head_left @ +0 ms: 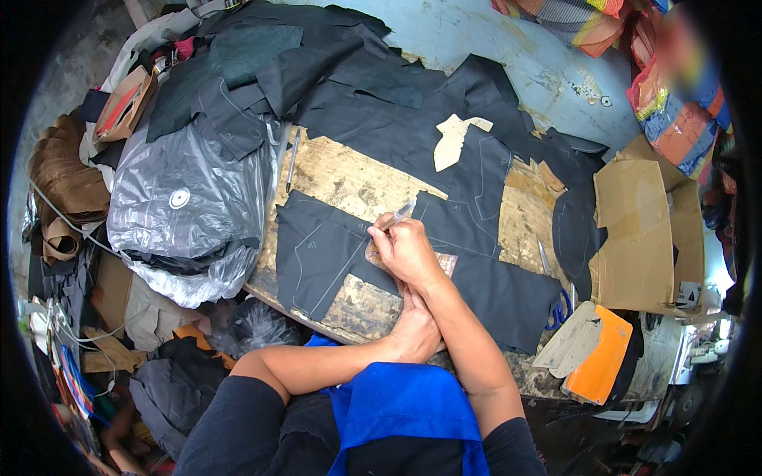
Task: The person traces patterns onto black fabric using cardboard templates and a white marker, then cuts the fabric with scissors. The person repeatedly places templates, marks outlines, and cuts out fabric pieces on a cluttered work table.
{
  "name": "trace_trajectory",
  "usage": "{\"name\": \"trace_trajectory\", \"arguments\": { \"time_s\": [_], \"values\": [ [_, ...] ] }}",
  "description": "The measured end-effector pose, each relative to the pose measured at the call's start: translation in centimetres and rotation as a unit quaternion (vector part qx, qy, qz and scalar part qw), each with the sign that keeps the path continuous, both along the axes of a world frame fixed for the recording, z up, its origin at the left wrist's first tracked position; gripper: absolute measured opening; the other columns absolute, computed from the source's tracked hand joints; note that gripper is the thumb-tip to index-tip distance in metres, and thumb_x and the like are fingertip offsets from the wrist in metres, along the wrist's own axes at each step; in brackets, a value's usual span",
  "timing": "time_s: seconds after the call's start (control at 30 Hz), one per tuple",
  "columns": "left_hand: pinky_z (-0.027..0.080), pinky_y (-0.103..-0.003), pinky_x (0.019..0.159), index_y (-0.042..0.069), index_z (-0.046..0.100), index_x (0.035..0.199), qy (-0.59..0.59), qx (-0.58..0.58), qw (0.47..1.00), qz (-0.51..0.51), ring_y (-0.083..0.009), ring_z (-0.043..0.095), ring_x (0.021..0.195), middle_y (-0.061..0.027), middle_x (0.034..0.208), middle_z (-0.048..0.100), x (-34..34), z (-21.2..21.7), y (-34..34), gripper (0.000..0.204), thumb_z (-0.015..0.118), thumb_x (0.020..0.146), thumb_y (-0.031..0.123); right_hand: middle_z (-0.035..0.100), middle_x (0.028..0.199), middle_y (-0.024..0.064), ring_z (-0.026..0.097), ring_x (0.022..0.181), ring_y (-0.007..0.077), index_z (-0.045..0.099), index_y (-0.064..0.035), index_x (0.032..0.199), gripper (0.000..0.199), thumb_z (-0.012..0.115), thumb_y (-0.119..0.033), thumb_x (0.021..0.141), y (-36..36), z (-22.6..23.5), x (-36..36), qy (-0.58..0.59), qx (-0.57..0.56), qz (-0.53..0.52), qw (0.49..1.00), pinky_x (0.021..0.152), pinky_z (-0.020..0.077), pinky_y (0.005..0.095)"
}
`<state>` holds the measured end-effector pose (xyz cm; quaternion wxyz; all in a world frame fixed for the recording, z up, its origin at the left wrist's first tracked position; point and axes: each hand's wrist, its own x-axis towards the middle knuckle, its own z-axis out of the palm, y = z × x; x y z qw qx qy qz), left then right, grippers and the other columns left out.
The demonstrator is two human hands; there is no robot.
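Note:
My right hand (pixel 403 247) is closed on a pen with a clear barrel (pixel 403 210), its tip end hidden by the fingers. Beneath that hand lies a piece of black leather (pixel 317 238) with thin pale outlines drawn on it. A brownish, partly see-through flat piece (pixel 447 262) shows at both sides of the right hand, mostly covered by it. My left hand (pixel 418 329) rests lower, crossing under the right wrist. Its visible fingers stretch forward and press down; their tips are hidden. A cream pattern piece (pixel 456 140) lies farther off on more black leather.
A wooden table (pixel 349 163) carries another pen (pixel 294 159), blue-handled scissors (pixel 559 308) and several leather sheets. Left stands a plastic-wrapped bundle (pixel 190 214). At right are a cardboard box (pixel 635 230), grey pattern cards (pixel 571 341) and an orange card (pixel 601 355).

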<state>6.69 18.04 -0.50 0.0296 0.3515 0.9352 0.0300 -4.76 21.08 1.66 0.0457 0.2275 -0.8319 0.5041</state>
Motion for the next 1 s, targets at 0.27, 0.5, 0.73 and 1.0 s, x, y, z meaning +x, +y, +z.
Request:
{"name": "trace_trajectory", "arguments": {
  "time_s": [0.27,0.5,0.73,1.0],
  "values": [
    [0.034,-0.067,0.094,-0.004,0.047,0.130,-0.061,-0.086,0.994,-0.010,-0.0581,0.040,0.116,-0.0316,0.126,0.048,-0.8,2.1,-0.3,0.086,0.056,0.075,0.062,0.064,0.071,0.0180,0.064,0.063,0.0298,0.064,0.0026,0.078,0.011,0.065,-0.008,0.080,2.4,0.7,1.7,-0.043,-0.023,-0.091,0.995,0.060,0.0503,0.0356],
    [0.044,-0.049,0.095,-0.012,0.040,0.131,-0.041,0.018,0.998,0.054,-0.0579,0.040,0.116,-0.0375,0.127,0.043,-1.0,2.7,-0.7,0.094,0.059,0.076,0.062,0.064,0.062,0.0120,0.061,0.055,0.0144,0.064,0.0032,0.077,0.015,0.066,-0.011,0.082,7.9,0.7,4.1,-0.041,0.018,-0.281,0.959,0.051,0.0478,0.0285],
    [0.052,-0.040,0.082,0.000,0.054,0.122,-0.033,0.096,0.993,0.062,-0.0379,0.054,0.102,-0.0227,0.121,0.054,-2.6,3.0,-1.8,0.045,0.059,0.082,0.020,0.064,0.066,0.0092,0.064,0.058,0.0120,0.058,0.0050,0.084,0.014,0.057,-0.008,0.090,8.9,-1.9,5.1,-0.070,-0.080,-0.342,0.934,0.051,0.0529,0.0260],
    [0.050,-0.038,0.080,0.011,0.065,0.109,-0.052,0.168,0.984,0.015,-0.0324,0.056,0.092,-0.0117,0.112,0.060,-5.3,3.3,-4.0,0.042,0.060,0.069,0.001,0.061,0.076,0.0205,0.061,0.069,0.0371,0.056,0.0006,0.086,0.005,0.059,-0.004,0.085,9.2,-0.3,7.4,0.039,0.004,-0.251,0.967,0.059,0.0476,0.0391]
  ]
}}
